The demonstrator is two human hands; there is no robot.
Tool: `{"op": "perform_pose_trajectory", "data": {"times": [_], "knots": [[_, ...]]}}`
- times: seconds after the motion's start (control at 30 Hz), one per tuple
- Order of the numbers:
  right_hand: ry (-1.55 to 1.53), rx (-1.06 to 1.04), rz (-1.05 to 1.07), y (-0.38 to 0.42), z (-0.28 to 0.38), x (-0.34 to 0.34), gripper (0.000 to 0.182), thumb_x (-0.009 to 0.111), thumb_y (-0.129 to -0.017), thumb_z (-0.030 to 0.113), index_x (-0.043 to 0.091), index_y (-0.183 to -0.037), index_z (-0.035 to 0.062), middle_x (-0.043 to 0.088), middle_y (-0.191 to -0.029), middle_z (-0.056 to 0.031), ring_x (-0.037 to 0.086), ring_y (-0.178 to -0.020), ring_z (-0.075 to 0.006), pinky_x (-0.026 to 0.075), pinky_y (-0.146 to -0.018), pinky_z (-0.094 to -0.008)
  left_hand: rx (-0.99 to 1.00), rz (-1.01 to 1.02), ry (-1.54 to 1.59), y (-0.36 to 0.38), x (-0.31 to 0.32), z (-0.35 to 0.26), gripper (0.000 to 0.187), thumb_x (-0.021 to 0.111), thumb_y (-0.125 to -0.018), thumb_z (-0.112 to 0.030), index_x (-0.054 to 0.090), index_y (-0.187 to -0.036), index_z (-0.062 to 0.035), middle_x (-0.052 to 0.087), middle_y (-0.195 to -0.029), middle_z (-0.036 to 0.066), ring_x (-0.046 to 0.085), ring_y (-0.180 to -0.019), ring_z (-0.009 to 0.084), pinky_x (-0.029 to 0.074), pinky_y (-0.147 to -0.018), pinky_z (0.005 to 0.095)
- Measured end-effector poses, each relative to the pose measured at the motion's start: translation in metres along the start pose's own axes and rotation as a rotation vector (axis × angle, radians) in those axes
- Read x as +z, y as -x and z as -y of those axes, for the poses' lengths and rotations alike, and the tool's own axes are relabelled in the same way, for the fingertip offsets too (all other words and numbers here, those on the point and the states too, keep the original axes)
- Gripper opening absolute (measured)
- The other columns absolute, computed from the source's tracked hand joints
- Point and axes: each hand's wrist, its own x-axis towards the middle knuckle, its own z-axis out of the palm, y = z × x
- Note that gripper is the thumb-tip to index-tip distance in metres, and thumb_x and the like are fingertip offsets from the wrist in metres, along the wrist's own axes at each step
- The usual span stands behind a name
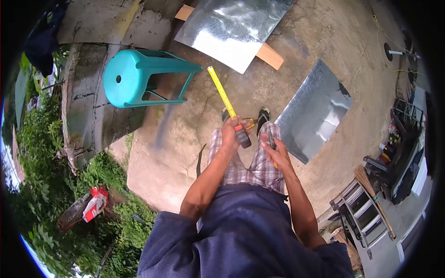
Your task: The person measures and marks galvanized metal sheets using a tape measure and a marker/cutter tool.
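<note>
My left hand [230, 133] is closed on a tape measure [243, 137] with a dark and red case. Its yellow blade [219, 89] sticks out forward and to the left, the free end above the concrete floor. In front of my right thigh, my right hand [278, 154] is wrapped round a slim dark pen-like tool [271, 141] with an orange end; the fingers hide its middle. Between my feet show the yellow handles [251, 123] of a hand tool, partly covered by my left hand and the tape case.
A shiny metal sheet [232, 30] rests over a wooden board [270, 56] ahead. Another metal sheet [315, 113] lies at my right. A teal stool [124, 78] lies on its side at left. Plants border the slab; a ladder [362, 211] and broom [366, 180] stand right.
</note>
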Motion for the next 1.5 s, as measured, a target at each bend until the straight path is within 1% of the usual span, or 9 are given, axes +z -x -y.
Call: {"op": "perform_pose_trajectory", "data": {"times": [0.13, 0.33, 0.57, 0.8, 1.07, 1.17, 1.27, 1.47, 1.5], "knots": [[0.071, 0.058, 0.194, -0.016, 0.019, 0.032, 0.07, 0.08, -0.078, 0.053, 0.061, -0.125, 0.0038, 0.057, -0.07, 0.0, 0.045, -0.047, -0.0087, 0.034, -0.042, -0.0267, 0.112, -0.041, 0.035, -0.002, -0.006, 0.027, 0.021, 0.05, -0.105, -0.02, 0.056, -0.115, -0.0036, 0.07, -0.096, 0.017, 0.069, -0.1, 0.033, 0.06, -0.076, 0.0462], [0.019, 0.17, 0.257, -0.058, 0.003, 0.023, 0.072, 0.08, -0.075, 0.058, 0.06, -0.118, 0.0035, 0.051, -0.069, 0.002, 0.04, -0.046, -0.007, 0.028, -0.041, -0.0257, 0.199, -0.097, 0.037, -0.023, 0.006, 0.038, 0.022, 0.051, -0.104, -0.016, 0.059, -0.113, 0.0022, 0.071, -0.103, 0.021, 0.069, -0.097, 0.0308, 0.057, -0.084, 0.0424], [-0.197, 0.282, 0.294, -0.125, 0.036, 0.039, 0.05, 0.074, -0.084, 0.053, 0.058, -0.097, 0.0072, 0.052, -0.068, 0.0007, 0.04, -0.041, -0.0062, 0.029, -0.035, -0.0224, 0.209, -0.031, 0.038, -0.088, 0.0, 0.01, 0.021, 0.051, -0.104, -0.015, 0.059, -0.111, 0.0041, 0.071, -0.103, 0.022, 0.07, -0.096, 0.0303, 0.057, -0.086, 0.0401], [0.086, 0.293, 0.232, -0.215, 0.077, 0.086, 0.043, 0.075, -0.082, 0.047, 0.058, -0.089, 0.0081, 0.05, -0.067, 0.0008, 0.037, -0.041, -0.0057, 0.026, -0.036, -0.0231, 0.285, -0.098, -0.054, -0.191, -0.02, -0.082, 0.023, 0.051, -0.104, -0.016, 0.061, -0.11, 0.0037, 0.073, -0.101, 0.019, 0.071, -0.094, 0.027, 0.056, -0.083, 0.0363], [0.387, 0.329, 0.131, -0.33, 0.035, -0.002, 0.08, 0.077, -0.07, 0.044, 0.057, -0.138, 0.0077, 0.055, -0.08, 0.0027, 0.037, -0.053, -0.0055, 0.022, -0.044, -0.0238, 0.33, -0.207, -0.22, -0.413, -0.067, -0.213, 0.02, 0.059, -0.102, -0.022, 0.066, -0.103, -0.0029, 0.069, -0.09, 0.009, 0.064, -0.068, 0.02, 0.058, -0.06, 0.0362], [0.374, 0.395, 0.137, -0.364, 0.024, -0.038, 0.075, 0.078, -0.073, 0.037, 0.057, -0.138, 0.0078, 0.058, -0.088, 0.0017, 0.047, -0.064, -0.0071, 0.034, -0.051, -0.0223, 0.373, -0.38, -0.313, -0.478, -0.069, -0.246, 0.018, 0.065, -0.098, -0.018, 0.066, -0.1, 0.0, 0.069, -0.091, 0.01, 0.066, -0.07, 0.0206, 0.059, -0.057, 0.034], [0.241, 0.412, 0.16, -0.4, 0.001, -0.065, 0.07, 0.078, -0.075, 0.021, 0.055, -0.14, 0.0087, 0.06, -0.106, -0.0012, 0.055, -0.092, -0.0119, 0.044, -0.084, -0.0235, 0.401, -0.443, -0.326, -0.537, -0.081, -0.265, 0.017, 0.068, -0.096, -0.014, 0.065, -0.099, 0.0022, 0.07, -0.091, 0.011, 0.068, -0.071, 0.0217, 0.061, -0.059, 0.0325], [0.206, 0.426, 0.231, -0.446, -0.007, -0.074, 0.072, 0.077, -0.074, 0.022, 0.054, -0.141, 0.0096, 0.057, -0.087, 0.0048, 0.046, -0.064, -0.005, 0.036, -0.056, -0.0193, 0.446, -0.364, -0.292, -0.599, -0.085, -0.257, 0.016, 0.069, -0.094, -0.01, 0.065, -0.097, 0.0051, 0.071, -0.087, 0.014, 0.068, -0.064, 0.0217, 0.061, -0.048, 0.0337], [0.162, 0.296, 0.199, -0.453, -0.026, -0.07, 0.073, 0.077, -0.074, 0.023, 0.054, -0.142, 0.0114, 0.053, -0.077, 0.0078, 0.036, -0.053, -0.0025, 0.025, -0.046, -0.0202, 0.435, -0.358, -0.304, -0.604, -0.083, -0.257, 0.015, 0.069, -0.094, -0.01, 0.065, -0.096, 0.0051, 0.071, -0.087, 0.014, 0.068, -0.065, 0.0222, 0.06, -0.048, 0.0342]]}}
